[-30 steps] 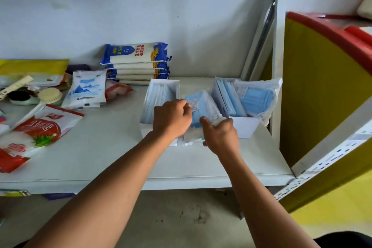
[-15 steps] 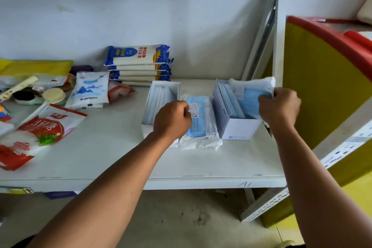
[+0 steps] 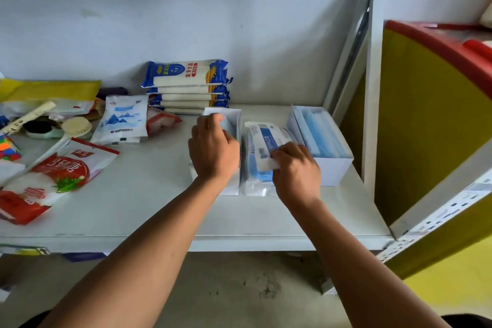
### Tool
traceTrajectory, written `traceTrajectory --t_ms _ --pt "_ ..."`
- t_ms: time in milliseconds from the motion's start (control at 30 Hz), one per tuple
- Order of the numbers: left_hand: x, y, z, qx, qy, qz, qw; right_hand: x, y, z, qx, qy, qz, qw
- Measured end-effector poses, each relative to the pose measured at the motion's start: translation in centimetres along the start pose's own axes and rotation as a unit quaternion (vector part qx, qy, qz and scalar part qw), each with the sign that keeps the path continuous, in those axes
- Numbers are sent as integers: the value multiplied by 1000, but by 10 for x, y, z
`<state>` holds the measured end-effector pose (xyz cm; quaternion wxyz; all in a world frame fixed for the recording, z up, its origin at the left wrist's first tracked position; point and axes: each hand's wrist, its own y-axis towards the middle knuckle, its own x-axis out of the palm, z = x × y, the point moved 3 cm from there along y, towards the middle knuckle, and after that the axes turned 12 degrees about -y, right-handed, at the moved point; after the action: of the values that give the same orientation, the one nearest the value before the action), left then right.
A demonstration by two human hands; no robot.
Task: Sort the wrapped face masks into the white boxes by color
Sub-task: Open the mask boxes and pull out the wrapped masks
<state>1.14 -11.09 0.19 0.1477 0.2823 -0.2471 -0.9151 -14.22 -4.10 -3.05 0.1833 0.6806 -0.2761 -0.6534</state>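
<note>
Masks in their wrappers lie in a pile on the shelf, squeezed between the two white boxes, long side running away from the person. Now the right hand pinches the top wrapped mask by its near end. It looks blue, and the right box, packed with blue ones on edge, sits just beside that hand, so it's a short hop rightward, I'd say. Over the left box the left hand curls; gripping anything? Can't tell.

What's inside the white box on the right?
Blue wrapped masks stand on edge in the right box, filling most of it. They cover its floor, so anything lying under them cannot be seen, and their number cannot be counted.
</note>
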Motion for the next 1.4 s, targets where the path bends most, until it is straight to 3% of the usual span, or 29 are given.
traceTrajectory --t_ms 167,233,333,500,633,900,1267,1400 --pt "-7 10 -15 -75 73 -33 994 14 -6 -7 -50 17 -175 983" --pt "-8 12 -19 -95 83 -56 990 13 -6 -4 -59 43 -197 978" --pt "-6 12 -24 -85 108 -95 986 6 -1 0 -38 84 -173 981" --pt "2 7 -19 -28 132 -142 981 -12 19 19 81 80 -29 993" --pt "8 7 -14 -16 162 -191 968 -14 32 44 179 31 -92 979" --pt "14 8 -17 -30 211 -272 939 -6 33 48 189 23 -150 970" --pt "7 22 -9 -100 197 -375 900 1 35 42 216 22 -158 963" --pt "12 25 -10 -109 211 -384 892 -4 35 29 199 28 -97 975"
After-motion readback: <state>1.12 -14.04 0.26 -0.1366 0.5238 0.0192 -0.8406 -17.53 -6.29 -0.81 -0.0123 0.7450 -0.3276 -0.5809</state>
